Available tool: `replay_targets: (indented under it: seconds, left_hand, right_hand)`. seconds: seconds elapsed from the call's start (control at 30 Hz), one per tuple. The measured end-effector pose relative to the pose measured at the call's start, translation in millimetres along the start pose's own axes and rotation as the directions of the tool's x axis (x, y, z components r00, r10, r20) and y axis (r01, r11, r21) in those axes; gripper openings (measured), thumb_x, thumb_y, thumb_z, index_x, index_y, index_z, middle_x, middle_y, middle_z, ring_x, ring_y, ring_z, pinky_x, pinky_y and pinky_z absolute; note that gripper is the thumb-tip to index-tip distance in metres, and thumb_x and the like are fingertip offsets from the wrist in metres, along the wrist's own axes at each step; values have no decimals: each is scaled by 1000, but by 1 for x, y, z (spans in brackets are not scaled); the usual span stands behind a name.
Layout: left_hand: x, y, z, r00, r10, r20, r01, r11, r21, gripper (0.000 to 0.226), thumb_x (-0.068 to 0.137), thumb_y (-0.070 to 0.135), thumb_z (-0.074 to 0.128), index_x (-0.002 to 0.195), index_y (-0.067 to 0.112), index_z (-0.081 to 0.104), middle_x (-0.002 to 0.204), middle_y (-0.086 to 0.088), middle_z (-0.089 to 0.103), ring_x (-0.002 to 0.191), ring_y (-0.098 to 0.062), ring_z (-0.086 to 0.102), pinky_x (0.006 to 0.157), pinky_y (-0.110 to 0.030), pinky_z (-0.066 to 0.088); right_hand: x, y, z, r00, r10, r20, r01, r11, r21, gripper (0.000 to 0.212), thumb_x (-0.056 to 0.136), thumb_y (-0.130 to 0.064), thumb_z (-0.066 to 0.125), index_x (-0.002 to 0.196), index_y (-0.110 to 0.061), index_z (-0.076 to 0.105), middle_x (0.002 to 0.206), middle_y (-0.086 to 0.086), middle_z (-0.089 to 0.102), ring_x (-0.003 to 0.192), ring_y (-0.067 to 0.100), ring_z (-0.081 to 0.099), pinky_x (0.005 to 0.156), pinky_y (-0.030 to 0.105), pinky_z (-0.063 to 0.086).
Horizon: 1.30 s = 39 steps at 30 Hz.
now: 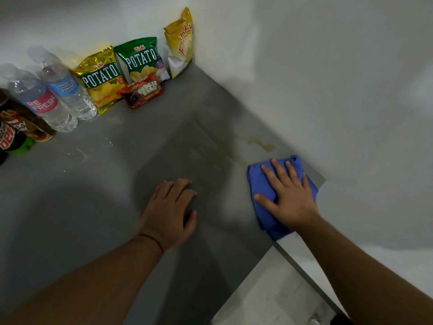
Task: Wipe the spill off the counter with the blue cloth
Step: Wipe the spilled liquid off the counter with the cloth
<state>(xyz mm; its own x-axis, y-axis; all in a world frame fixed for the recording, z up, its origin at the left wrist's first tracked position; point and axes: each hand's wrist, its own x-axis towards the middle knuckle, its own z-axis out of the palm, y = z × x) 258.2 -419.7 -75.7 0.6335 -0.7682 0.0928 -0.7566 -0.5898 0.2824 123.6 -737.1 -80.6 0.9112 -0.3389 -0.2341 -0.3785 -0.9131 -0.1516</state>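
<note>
Where the grey table (98, 207) meets the white wall along its right edge, a yellowish spill (255, 144) lies on the surface, reaching almost to that edge. The blue cloth (260, 184) lies flat on the table near the right edge, just short of the spill on its near side. The right hand (289, 195) is pressed flat on top of the cloth, fingers spread, not gripping it. The left hand (171, 209) rests palm down on bare table beside it, fingers loosely extended, holding nothing. Along the far edge stand 2 water bottles (58, 95), 3 snack bags (140, 59) and 1 small red packet (141, 92); dark drink bottles (16, 127) stand at the left edge.
</note>
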Motion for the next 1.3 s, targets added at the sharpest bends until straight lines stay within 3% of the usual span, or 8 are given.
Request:
replay_targets:
  seconds: [0.13,0.23,0.37,0.67,0.73,0.87,1.17,1.3]
  left_hand:
    - [0,1,-2,1000,2,-11,-2,1000,10,43,84,34,66,120,10,66,138,-15,60,121,-41,57,111,-54,43]
    - [-1,0,-1,1000,13,-17,-12,1000,10,45,84,33,69,122,9,67,139,-16,60,121,-41,57,111,-55,43]
    - [-2,-1,0,1000,4,2,-4,1000,11,46,87,36,63,126,13,64,141,-12,58,125,-38,54,115,-53,39]
    - [-1,-2,1,1000,5,2,-5,1000,14,47,86,38,62,127,15,63,141,-11,58,127,-38,53,116,-53,38]
    - [-1,-2,0,1000,11,2,-11,1000,12,46,87,37,62,127,14,63,142,-11,57,128,-38,53,117,-53,38]
    - [-2,-3,0,1000,12,0,-12,1000,1,47,87,38,62,128,15,63,142,-11,58,129,-37,53,118,-53,37]
    - [-2,-2,3,999,22,-49,-22,1000,16,47,84,37,63,125,14,63,139,-11,59,128,-37,53,116,-54,39]
    - [-2,-3,5,997,33,-64,-32,999,11,50,84,37,62,128,14,62,138,-12,60,127,-38,53,115,-55,40]
  right_hand:
    - [26,-41,4,990,131,-42,-132,991,-2,85,92,-87,8,164,-45,-5,175,-7,-8,160,31,-11,125,60,-7]
    - [9,-51,13,998,-54,-28,53,998,-18,80,95,-85,9,163,-47,-11,175,-9,-12,160,27,-16,127,58,-9]
    - [-15,-8,10,965,-261,3,261,965,-24,81,96,-85,23,163,-50,-3,174,-18,-8,161,17,-13,128,59,3]
    - [50,-25,-5,996,69,-54,-70,998,-6,84,92,-87,11,165,-46,2,176,-9,-1,161,27,-4,126,58,0]
    - [48,-35,-3,997,53,-52,-54,998,-17,83,94,-84,8,165,-42,-1,176,-6,-5,161,28,-7,127,57,-2]
    - [15,-8,2,983,-182,-14,182,983,-7,76,98,-82,15,164,-48,-2,174,-16,-9,160,16,-13,129,55,3]
    - [46,-7,-9,993,106,-48,-107,994,-5,81,92,-87,7,162,-50,-6,175,-13,-8,161,25,-8,127,57,-2]
    - [38,-18,-3,999,13,-38,-13,1000,2,77,96,-83,7,163,-48,-9,174,-12,-13,160,20,-16,129,54,-4]
